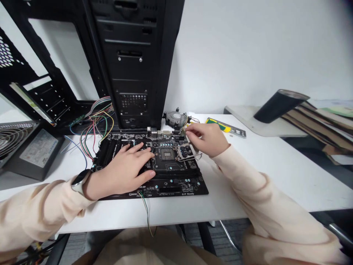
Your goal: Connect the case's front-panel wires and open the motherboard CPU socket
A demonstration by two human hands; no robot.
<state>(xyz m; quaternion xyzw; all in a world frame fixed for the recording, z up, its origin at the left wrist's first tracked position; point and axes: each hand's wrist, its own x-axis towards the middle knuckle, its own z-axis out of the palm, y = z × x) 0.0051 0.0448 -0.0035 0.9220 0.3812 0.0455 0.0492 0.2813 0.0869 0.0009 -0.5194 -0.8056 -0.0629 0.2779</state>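
Note:
A black motherboard (162,187) lies flat on the white table. My left hand (128,167) rests on its left part with the fingers spread. The metal frame (185,151) of the CPU socket (167,154) is swung open to the right. At the board's top right edge, my right hand (205,138) has thumb and index finger pressed together beside the connectors; what they pinch, if anything, is too small to make out. Right behind these fingers sits a round CPU cooler (176,118) with a thin cable.
A black computer case (132,70) stands behind the board, with coloured wires (106,123) at its foot. A power supply (38,149) is at the left. A green-yellow tool (217,124), a metal strip (235,130) and a black cylinder (277,106) are to the right.

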